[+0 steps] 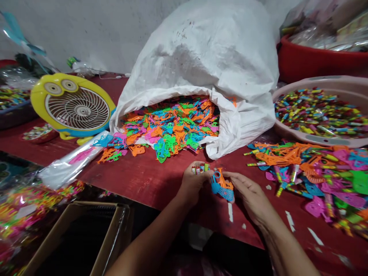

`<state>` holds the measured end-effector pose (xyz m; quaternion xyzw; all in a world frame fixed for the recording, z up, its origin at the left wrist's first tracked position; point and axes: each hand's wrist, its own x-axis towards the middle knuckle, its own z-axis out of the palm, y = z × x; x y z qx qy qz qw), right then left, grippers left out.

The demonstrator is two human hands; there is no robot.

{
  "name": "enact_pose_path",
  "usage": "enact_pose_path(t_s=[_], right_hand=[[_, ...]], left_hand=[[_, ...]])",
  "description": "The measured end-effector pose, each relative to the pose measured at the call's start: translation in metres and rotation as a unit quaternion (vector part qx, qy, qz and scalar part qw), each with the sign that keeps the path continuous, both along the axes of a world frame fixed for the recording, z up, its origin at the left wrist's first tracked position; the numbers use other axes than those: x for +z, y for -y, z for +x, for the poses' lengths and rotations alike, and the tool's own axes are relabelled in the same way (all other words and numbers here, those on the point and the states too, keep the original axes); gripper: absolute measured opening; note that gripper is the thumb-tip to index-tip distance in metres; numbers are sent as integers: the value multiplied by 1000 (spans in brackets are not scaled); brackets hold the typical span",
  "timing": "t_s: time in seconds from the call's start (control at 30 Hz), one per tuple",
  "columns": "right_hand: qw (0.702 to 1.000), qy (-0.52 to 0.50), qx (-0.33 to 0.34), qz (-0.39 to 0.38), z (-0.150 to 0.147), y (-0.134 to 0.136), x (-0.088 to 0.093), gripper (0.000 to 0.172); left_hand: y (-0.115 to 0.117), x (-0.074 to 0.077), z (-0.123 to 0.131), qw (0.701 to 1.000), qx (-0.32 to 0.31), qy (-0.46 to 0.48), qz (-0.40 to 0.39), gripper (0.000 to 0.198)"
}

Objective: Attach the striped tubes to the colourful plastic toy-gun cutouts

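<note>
Over the red tabletop, my left hand (191, 186) is closed around several small tubes (200, 168) with colourful wrappers, their ends showing above the fingers. Its thumb reaches to a blue plastic toy piece (223, 193) with a mesh part and a ring. An orange plastic toy piece (222, 179) sits against the blue one. My right hand (251, 193) has its fingers pinched at the right side of these pieces; the fingertips are partly hidden. Behind both hands, a white sack (201, 50) lies with its mouth toward me, and loose plastic toy pieces (175, 130) spill out.
At right, a pink basin (316, 82) holds many wrapped tubes, with a pile of toy pieces and tubes (319, 168) before it. A yellow fan (82, 109) and a clear plastic bag (74, 159) are at left. Below the table edge stands a cardboard box (115, 226).
</note>
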<state>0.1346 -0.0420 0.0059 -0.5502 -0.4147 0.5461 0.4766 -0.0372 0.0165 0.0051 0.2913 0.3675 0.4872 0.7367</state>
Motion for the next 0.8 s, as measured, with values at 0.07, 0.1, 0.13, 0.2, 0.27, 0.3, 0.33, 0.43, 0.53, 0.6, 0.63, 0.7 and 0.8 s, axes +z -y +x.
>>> enact_pose_path(t_s=[0.07,0.1,0.13,0.2,0.27,0.3,0.33,0.43,0.53,0.6,0.63,0.7,0.8], right_hand=[[999,33,-2,38,2,4,1,40],[996,67,8,65,3,7,3,45],[989,109,23,96,4,9,5,50],[966,195,58,157,3,12,10,54],[944,249,78,200,3,15,15,44],[938,262,76,212,3,15,18,36],[937,265,64,218,4,16,19,29],[954,236,-13,184,11,18,19,18],[983,132,-97,78,19,22,13,25],[991,68,-115,17,21,26,9,28],[992,52,-111,1,20,28,7,28],[994,46,-102,-9,16,30,7,26],[992,47,-114,12,9,32,9,26]], left_hand=[[-2,-1,0,1000,-15,23,-10,36],[-2,-2,2,999,-33,37,-14,34],[-2,-2,3,997,-56,50,-16,32],[0,-1,8,991,-109,70,-15,29],[3,0,14,986,-141,89,-14,29],[5,1,16,985,-142,99,-14,29],[7,1,18,985,-135,102,-13,30],[13,2,18,994,-88,57,2,29],[18,1,16,997,-76,9,30,27],[22,0,18,994,-100,11,42,26],[24,0,20,992,-114,16,43,26],[27,-2,25,990,-130,25,38,27],[29,-3,30,991,-128,27,35,30]])
